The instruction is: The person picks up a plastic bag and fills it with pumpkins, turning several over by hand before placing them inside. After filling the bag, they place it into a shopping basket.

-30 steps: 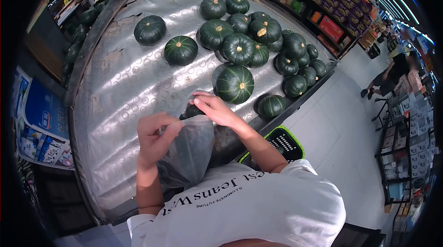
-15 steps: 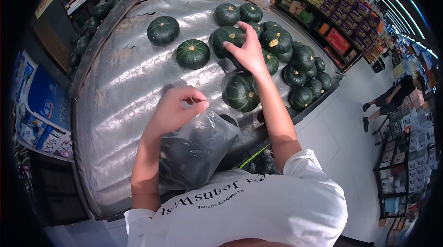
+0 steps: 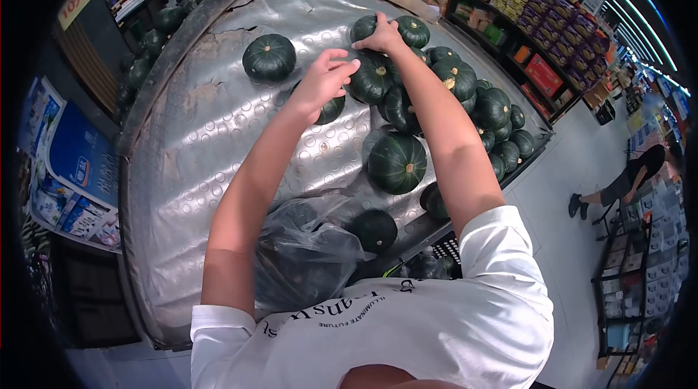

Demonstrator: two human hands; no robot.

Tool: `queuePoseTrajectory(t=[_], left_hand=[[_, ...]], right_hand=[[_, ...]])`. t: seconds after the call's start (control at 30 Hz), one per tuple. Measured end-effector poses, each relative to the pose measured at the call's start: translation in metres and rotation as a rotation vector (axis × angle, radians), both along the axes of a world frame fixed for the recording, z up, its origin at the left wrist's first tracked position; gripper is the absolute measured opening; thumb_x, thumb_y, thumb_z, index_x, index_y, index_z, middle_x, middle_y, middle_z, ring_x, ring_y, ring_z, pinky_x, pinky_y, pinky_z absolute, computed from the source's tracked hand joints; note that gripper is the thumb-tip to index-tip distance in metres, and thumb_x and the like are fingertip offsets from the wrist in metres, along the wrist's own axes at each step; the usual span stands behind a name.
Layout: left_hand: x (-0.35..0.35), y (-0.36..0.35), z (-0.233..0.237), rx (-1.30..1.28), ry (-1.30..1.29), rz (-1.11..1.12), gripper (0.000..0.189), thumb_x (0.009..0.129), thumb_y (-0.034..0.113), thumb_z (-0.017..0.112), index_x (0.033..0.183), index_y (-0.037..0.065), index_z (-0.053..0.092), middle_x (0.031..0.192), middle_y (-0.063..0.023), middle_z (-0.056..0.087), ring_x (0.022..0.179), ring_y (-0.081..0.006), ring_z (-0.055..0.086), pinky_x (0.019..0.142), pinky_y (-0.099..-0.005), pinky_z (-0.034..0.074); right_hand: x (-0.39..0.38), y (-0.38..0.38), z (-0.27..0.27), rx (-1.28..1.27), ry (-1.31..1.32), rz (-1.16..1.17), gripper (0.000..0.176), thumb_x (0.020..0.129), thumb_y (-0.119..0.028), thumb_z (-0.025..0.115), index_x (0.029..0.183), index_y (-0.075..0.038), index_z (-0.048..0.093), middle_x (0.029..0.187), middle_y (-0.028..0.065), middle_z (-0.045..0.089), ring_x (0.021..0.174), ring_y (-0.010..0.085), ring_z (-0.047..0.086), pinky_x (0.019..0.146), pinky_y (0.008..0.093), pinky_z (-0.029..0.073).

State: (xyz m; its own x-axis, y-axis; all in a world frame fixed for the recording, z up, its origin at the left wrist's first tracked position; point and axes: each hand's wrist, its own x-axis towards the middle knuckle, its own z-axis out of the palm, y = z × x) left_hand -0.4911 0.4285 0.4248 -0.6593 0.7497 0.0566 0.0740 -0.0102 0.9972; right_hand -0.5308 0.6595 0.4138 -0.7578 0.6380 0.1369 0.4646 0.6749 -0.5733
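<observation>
My right hand [image 3: 382, 35] reaches to the back of the pile and curls round the right side of a small dark green kabocha squash [image 3: 362, 26]. Thumb in front and fingers behind, it partly covers that squash. My left hand [image 3: 329, 83] hovers with fingers apart over a striped kabocha [image 3: 332, 110], holding nothing. Right of its fingertips sits another squash [image 3: 369, 80]. A clear plastic bag [image 3: 305, 247] lies slumped against my front, untouched by either hand. One squash [image 3: 374, 230] is at the bag's right edge.
The squashes rest on a silvery, dimpled display sheet [image 3: 196, 178]. A lone squash [image 3: 269, 57] sits back left, and several more [image 3: 491, 107] are heaped along the right edge. A larger one [image 3: 397, 162] lies nearer me. A person [image 3: 632, 178] is in the aisle at right.
My left hand has let go of the plastic bag and moved forward over the squashes; the bag has sagged. My right hand has shifted from one squash to another farther back.
</observation>
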Motion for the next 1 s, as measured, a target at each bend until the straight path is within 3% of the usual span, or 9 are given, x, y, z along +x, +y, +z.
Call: queuePoseTrajectory(t=[0.03,0.2,0.37,0.47,0.53,0.7,0.83,0.93,1.0], left_hand=[[-0.001,0.002,-0.001,0.018,-0.054,0.006,0.054,0.089,0.035,0.06,0.129,0.006,0.04,0.119,-0.0099,0.049,0.104,-0.0202,0.052,0.088,-0.0353,0.043],[-0.002,-0.003,0.0,0.109,-0.259,-0.007,0.065,0.089,0.039,0.059,0.136,0.004,0.03,0.132,-0.0161,0.038,0.108,-0.0264,0.052,0.089,-0.0392,0.045],[0.008,-0.016,0.015,0.221,-0.355,0.066,0.075,0.087,0.045,0.057,0.139,0.004,0.023,0.137,-0.0215,0.032,0.111,-0.0351,0.052,0.086,-0.0492,0.05],[0.025,-0.023,0.028,0.293,-0.436,-0.071,0.065,0.088,0.042,0.056,0.135,0.004,0.03,0.131,-0.0191,0.042,0.104,-0.0328,0.058,0.084,-0.0478,0.052],[0.036,-0.026,0.018,0.305,-0.337,-0.137,0.046,0.091,0.04,0.052,0.121,0.005,0.05,0.107,-0.0098,0.062,0.094,-0.0209,0.064,0.079,-0.0441,0.056],[0.087,-0.064,0.019,0.205,-0.7,-0.24,0.054,0.091,0.05,0.047,0.127,0.01,0.045,0.124,-0.0134,0.054,0.106,-0.0278,0.06,0.078,-0.0495,0.055],[0.101,-0.084,-0.013,0.334,-1.089,-0.518,0.061,0.093,0.059,0.028,0.13,0.013,0.044,0.117,-0.0159,0.058,0.102,-0.0312,0.062,0.081,-0.0525,0.054],[0.107,-0.097,-0.023,0.143,-0.914,-0.654,0.068,0.092,0.063,0.023,0.129,0.01,0.045,0.107,-0.0181,0.062,0.088,-0.0325,0.067,0.079,-0.0507,0.055],[0.112,-0.099,-0.017,-0.007,-0.728,-0.542,0.075,0.091,0.065,0.018,0.124,0.006,0.049,0.098,-0.0182,0.065,0.078,-0.0314,0.067,0.077,-0.0452,0.055]], right_hand=[[-0.001,0.001,0.0,0.029,-0.011,0.001,0.116,0.045,-0.043,0.088,0.14,-0.015,0.028,0.135,0.0242,0.034,0.119,0.0351,0.047,0.097,0.0384,0.043],[0.005,0.004,0.002,0.068,0.136,0.013,0.102,0.045,-0.036,0.085,0.133,-0.015,0.038,0.128,0.0228,0.041,0.114,0.0346,0.051,0.094,0.0394,0.047],[0.079,-0.044,0.026,0.155,0.52,0.342,0.095,0.049,-0.033,0.085,0.129,-0.008,0.042,0.121,0.0185,0.05,0.112,0.0291,0.051,0.095,0.0359,0.044],[0.138,-0.091,0.03,-0.019,0.599,0.601,0.088,0.054,-0.017,0.085,0.13,-0.008,0.042,0.119,0.0148,0.053,0.109,0.0225,0.054,0.095,0.0334,0.043],[0.173,-0.122,0.028,-0.086,0.62,0.638,0.093,0.049,-0.025,0.085,0.13,-0.006,0.043,0.124,0.02,0.049,0.114,0.0336,0.052,0.097,0.039,0.042],[0.219,-0.152,-0.007,-0.305,0.839,0.69,0.108,0.054,-0.027,0.087,0.141,-0.006,0.026,0.136,0.0207,0.039,0.125,0.0328,0.042,0.104,0.0414,0.036],[0.237,-0.163,-0.026,-0.465,0.951,0.891,0.118,0.053,-0.024,0.089,0.145,-0.006,0.018,0.143,0.0208,0.03,0.134,0.0306,0.031,0.109,0.0419,0.027],[0.248,-0.172,-0.037,-0.592,0.989,0.879,0.118,0.053,-0.023,0.089,0.145,-0.006,0.017,0.144,0.0203,0.029,0.133,0.0296,0.032,0.109,0.0418,0.029],[0.251,-0.184,-0.042,-0.772,1.028,0.815,0.117,0.053,-0.024,0.089,0.145,-0.007,0.017,0.143,0.0203,0.03,0.132,0.0291,0.034,0.108,0.0418,0.03]])
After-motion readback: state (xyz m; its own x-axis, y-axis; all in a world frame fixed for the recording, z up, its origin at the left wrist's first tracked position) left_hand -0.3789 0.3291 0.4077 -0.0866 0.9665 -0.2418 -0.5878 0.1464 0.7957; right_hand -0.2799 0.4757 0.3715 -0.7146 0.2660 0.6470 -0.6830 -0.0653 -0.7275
